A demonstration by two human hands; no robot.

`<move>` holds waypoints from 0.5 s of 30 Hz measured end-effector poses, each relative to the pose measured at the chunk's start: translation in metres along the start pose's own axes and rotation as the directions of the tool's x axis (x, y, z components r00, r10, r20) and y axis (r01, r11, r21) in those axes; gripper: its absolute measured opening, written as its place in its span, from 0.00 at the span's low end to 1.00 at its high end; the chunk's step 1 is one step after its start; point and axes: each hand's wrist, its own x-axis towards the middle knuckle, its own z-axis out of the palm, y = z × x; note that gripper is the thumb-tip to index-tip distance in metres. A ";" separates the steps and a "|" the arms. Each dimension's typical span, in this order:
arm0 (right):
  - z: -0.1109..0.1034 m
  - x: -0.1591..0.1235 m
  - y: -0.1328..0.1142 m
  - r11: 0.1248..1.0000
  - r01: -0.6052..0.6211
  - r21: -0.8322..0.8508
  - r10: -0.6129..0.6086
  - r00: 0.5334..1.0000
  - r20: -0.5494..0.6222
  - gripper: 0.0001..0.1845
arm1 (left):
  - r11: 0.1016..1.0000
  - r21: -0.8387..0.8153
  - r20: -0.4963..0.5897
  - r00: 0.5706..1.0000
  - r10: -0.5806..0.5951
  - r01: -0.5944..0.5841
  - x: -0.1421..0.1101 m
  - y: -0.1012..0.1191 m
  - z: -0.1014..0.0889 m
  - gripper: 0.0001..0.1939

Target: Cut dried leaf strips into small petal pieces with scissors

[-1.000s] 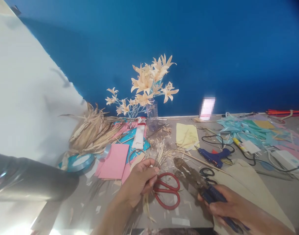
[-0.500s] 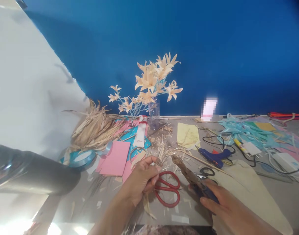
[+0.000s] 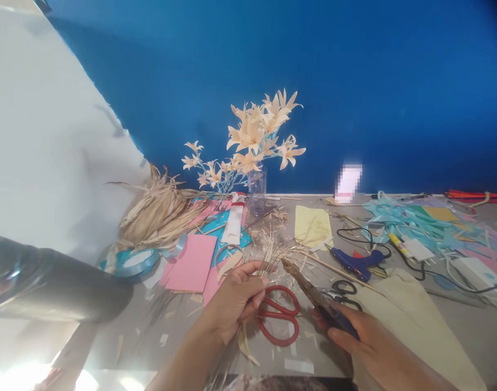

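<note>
My left hand is closed in a pinch on a small bunch of dry straw strips that fans upward from my fingertips. My right hand grips the blue handles of rusty pliers, whose jaws point up-left toward the straw and sit close to it. Red-handled scissors lie flat on the grey table between my two hands. A loose strip of husk hangs below my left hand.
Pale paper flowers in a clear vase stand at the back. A heap of dry husk, blue tape roll, pink paper, blue glue gun, black scissors and a tan sheet surround the hands. A dark cylinder lies left.
My right hand has slid up along the pliers' handles and carried the jaws up-left, nearer the straw. My left hand has barely moved.
</note>
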 end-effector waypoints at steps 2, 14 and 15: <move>0.002 0.001 0.001 1.000 0.018 -0.008 -0.019 0.999 -0.031 0.25 | 1.000 0.000 -0.007 1.000 -0.003 0.003 0.000 0.000 0.000 0.15; 0.005 0.001 0.015 0.991 0.022 -0.135 -0.038 0.992 -0.119 0.25 | 0.999 0.025 -0.012 1.000 -0.024 0.025 -0.003 0.003 0.004 0.18; 0.006 0.001 0.017 0.990 0.014 -0.141 -0.032 0.992 -0.126 0.25 | 0.999 0.024 -0.006 1.000 -0.023 0.024 -0.003 0.003 0.003 0.17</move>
